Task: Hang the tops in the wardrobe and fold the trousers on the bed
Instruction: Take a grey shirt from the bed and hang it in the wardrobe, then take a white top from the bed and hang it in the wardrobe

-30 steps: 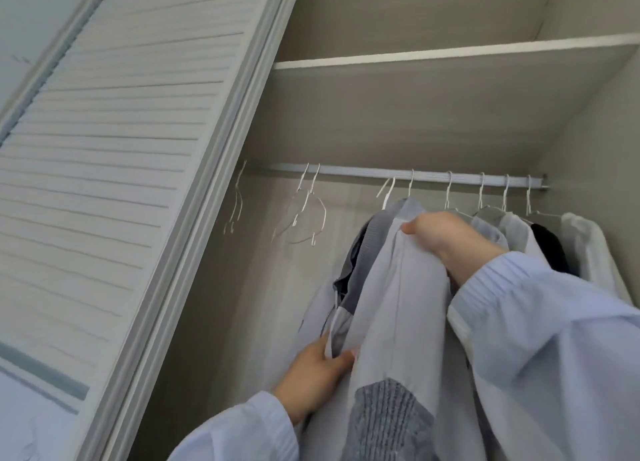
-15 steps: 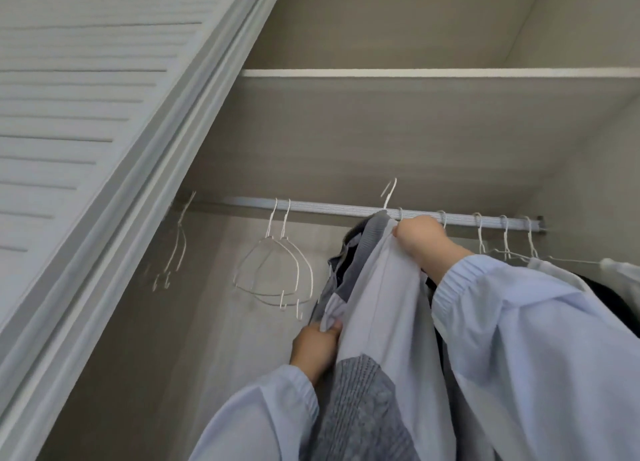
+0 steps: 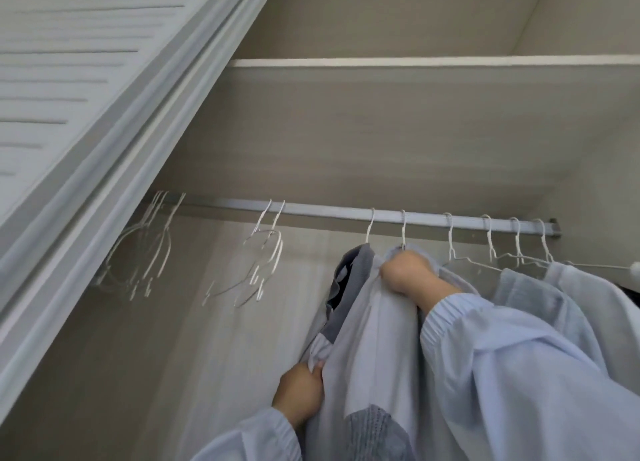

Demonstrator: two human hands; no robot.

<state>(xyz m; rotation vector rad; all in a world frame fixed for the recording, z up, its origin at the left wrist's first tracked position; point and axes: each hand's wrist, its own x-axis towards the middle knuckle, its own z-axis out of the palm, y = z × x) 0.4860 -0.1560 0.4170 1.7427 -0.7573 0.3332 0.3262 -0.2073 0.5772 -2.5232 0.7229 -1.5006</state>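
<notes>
From the head camera: your right hand (image 3: 407,273) has its grip bunched on the shoulder of the pale lilac cotton top (image 3: 374,339), steadying it just under its white wire hanger hook (image 3: 403,228), now on the grey metal wardrobe rail (image 3: 329,211). Your left hand (image 3: 299,396) pinches the top's front edge lower down, likely to straighten it. Empty white wire hangers (image 3: 263,263) wait to the left.
</notes>
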